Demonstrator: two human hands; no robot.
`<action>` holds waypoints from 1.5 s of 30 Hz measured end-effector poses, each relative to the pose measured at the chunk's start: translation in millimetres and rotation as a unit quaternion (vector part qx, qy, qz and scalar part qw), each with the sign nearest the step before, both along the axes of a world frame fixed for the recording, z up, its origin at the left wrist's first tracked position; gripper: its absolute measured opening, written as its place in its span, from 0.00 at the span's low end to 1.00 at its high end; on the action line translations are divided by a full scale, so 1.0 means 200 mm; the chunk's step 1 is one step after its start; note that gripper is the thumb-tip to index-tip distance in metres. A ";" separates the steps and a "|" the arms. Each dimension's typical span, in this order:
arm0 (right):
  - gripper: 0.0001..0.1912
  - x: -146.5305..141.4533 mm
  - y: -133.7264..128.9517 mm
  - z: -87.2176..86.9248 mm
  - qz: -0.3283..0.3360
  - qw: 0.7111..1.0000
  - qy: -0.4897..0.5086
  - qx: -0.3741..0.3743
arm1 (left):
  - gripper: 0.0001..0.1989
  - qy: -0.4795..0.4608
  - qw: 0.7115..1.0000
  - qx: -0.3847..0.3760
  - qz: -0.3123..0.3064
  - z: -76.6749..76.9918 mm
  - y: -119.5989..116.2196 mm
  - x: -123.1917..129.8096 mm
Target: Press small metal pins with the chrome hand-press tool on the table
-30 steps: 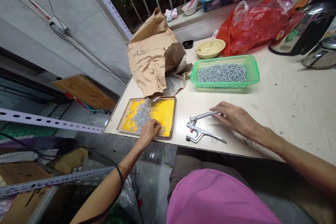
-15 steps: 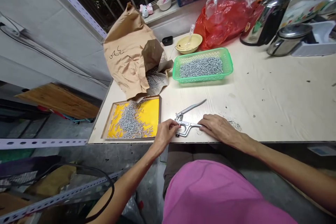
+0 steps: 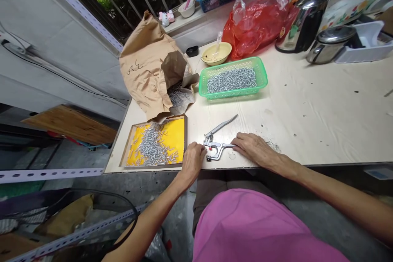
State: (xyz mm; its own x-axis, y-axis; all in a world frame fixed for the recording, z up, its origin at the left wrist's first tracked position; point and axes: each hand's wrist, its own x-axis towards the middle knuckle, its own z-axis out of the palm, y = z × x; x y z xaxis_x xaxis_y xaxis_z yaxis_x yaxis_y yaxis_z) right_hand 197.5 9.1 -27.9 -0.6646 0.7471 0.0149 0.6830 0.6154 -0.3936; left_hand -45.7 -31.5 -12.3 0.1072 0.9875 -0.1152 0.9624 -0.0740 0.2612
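Snap-fastener pliers [image 3: 218, 146] lie on the table near its front edge, silver, with handles spread and a small red piece at the jaw. My right hand [image 3: 254, 148] grips the end of the lower handle. Beside the jaw, just to its left, is my left hand [image 3: 193, 159], fingers curled together; whatever is between them is hidden. Close to that hand, a shallow tray [image 3: 186, 135] with a yellow bottom holds a heap of small metal pins [image 3: 152, 145].
Behind the pliers stands a green basket [image 3: 233, 93] full of similar metal pieces. A brown paper bag [image 3: 141, 77] lies open at the left, pieces spilling from its mouth. Further back are a yellow bowl [image 3: 225, 51], a red plastic bag [image 3: 254, 24] and a kettle [image 3: 303, 24].
My left hand has drawn slightly left, away from the pliers' jaw, so the red piece shows more plainly. My right hand stays on the handle. The view has shifted a little.
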 end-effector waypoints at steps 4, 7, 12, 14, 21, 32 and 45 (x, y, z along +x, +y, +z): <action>0.11 0.00 -0.01 -0.04 -0.001 1.000 0.016 0.006 | 0.11 0.089 0.995 -0.018 -0.037 0.01 -0.02 0.01; 0.11 0.00 -0.01 -0.09 -0.005 0.999 0.027 0.020 | 0.11 0.121 0.990 -0.008 -0.073 0.00 -0.03 0.01; 0.12 -0.01 -0.02 -0.09 -0.002 0.999 0.016 0.029 | 0.06 -0.065 0.995 -0.048 0.066 0.03 0.00 0.01; 0.12 -0.01 -0.02 -0.06 -0.006 1.000 0.003 0.028 | 0.06 -0.203 0.956 -0.128 0.166 0.05 0.03 0.01; 0.11 -0.02 -0.01 0.02 -0.010 0.999 -0.048 0.011 | 0.13 -0.431 0.819 -0.260 0.276 0.04 0.04 0.02; 0.11 -0.01 -0.01 -0.03 -0.016 0.999 -0.014 0.033 | 0.10 -0.358 0.835 -0.316 0.274 0.06 0.07 0.05; 0.11 -0.02 -0.04 -0.07 -0.027 0.996 0.004 0.089 | 0.11 -0.392 0.804 -0.313 0.319 0.05 0.02 0.07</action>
